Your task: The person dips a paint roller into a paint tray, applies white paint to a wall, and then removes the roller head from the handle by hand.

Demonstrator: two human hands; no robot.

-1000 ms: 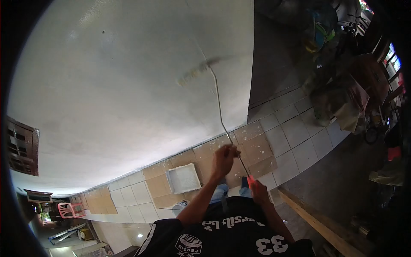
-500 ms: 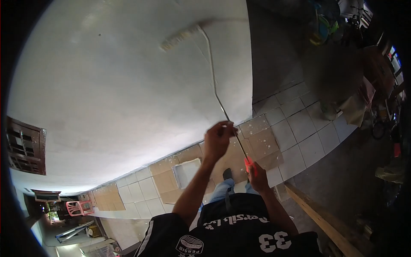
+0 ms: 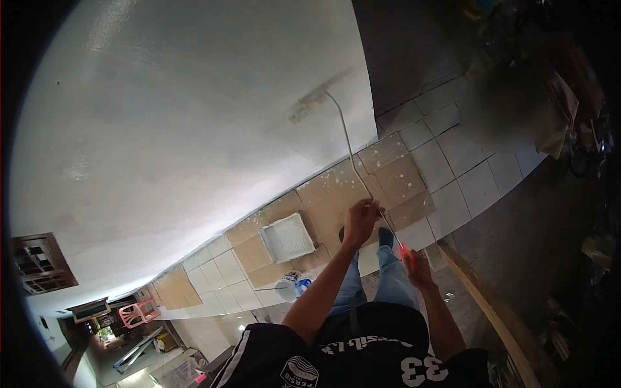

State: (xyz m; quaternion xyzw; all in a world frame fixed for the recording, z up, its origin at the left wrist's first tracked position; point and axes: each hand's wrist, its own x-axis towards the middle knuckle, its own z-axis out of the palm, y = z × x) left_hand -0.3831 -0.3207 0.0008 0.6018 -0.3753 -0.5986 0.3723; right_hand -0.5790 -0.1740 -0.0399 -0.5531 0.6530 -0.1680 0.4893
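A paint roller [image 3: 346, 134] with a long bent metal rod and a red handle reaches up from my hands to the white wall [image 3: 181, 116]. Its roller head [image 3: 309, 107] is against the wall and blurred by motion. My left hand [image 3: 362, 222] is closed around the metal rod, part way along it. Lower and to the right, my right hand [image 3: 416, 266] grips the red handle. Below the wall, a white paint tray [image 3: 289, 239] lies on cardboard to the left of my left hand.
Paint-spotted cardboard [image 3: 333, 193] covers floor tiles along the wall's foot. A white bucket [image 3: 285, 289] with a stick stands by the tray. A wooden beam [image 3: 488, 307] lies at right. A pink plastic chair [image 3: 138, 313] and a dark window frame [image 3: 45, 263] are at left.
The roller head has moved down the wall, towards the floor. Both hands have lowered and shifted right with the roller. The view has tilted, bringing the tray and bucket into fuller sight.
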